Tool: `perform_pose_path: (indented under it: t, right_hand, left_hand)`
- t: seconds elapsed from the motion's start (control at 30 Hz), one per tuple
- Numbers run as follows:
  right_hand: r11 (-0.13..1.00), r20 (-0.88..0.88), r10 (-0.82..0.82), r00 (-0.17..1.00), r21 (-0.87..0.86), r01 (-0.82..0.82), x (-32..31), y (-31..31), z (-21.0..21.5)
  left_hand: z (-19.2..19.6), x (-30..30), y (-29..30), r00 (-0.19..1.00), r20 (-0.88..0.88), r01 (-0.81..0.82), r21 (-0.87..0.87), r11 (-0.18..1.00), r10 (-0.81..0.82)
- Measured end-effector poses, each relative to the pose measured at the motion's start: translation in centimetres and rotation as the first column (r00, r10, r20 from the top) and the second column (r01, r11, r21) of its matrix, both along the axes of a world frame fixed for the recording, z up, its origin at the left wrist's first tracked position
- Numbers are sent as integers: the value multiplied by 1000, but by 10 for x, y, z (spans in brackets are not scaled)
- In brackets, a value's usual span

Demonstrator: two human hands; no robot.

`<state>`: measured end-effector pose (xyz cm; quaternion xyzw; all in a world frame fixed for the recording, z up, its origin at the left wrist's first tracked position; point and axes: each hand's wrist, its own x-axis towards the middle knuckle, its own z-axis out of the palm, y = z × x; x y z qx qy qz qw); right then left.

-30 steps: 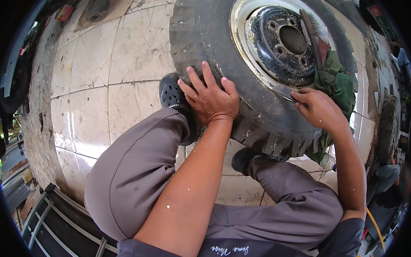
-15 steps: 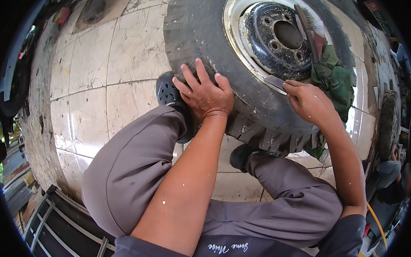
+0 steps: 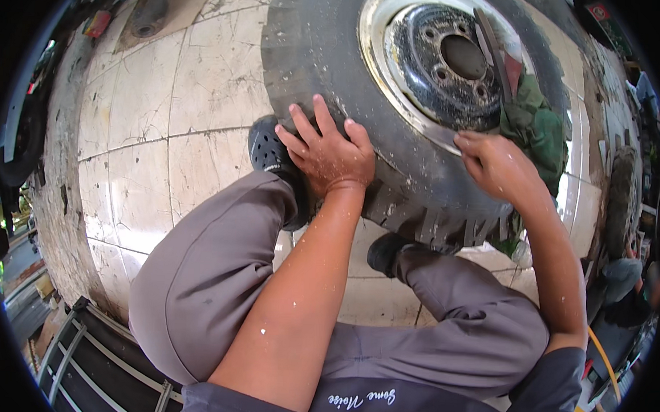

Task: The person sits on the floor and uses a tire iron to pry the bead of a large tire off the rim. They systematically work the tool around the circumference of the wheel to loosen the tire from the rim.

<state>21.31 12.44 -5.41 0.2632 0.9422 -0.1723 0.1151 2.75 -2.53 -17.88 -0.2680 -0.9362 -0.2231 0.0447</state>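
The tire (image 3: 411, 165) is lying on the tiled floor (image 3: 137, 105) in front of the person, and its white rim (image 3: 374, 55) is facing upward. The left hand (image 3: 337, 159) is resting on the tire's edge, its fingers spreading and grasping nothing. The right hand (image 3: 500, 166) is keeping its fingers closed around a flat metal tool (image 3: 441, 136), which is pointing along the rim's border; its tip is looking blurred. Beside this hand, a green cloth (image 3: 536, 126) and a brush (image 3: 493, 52) are lying on the wheel.
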Motion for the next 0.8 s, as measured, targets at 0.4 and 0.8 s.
perform_pose_path:
  t: [0.4,0.8]
  right_hand:
    - [1000,16,4,1000,-2,-4,-11,1,-3]
    - [1000,-70,12,997,-21,-14,-11,8,-13]
  left_hand:
    - [2,1,-2,999,49,-13,6,1000,13]
    - [6,1,-4,999,49,-1,-12,1000,2]
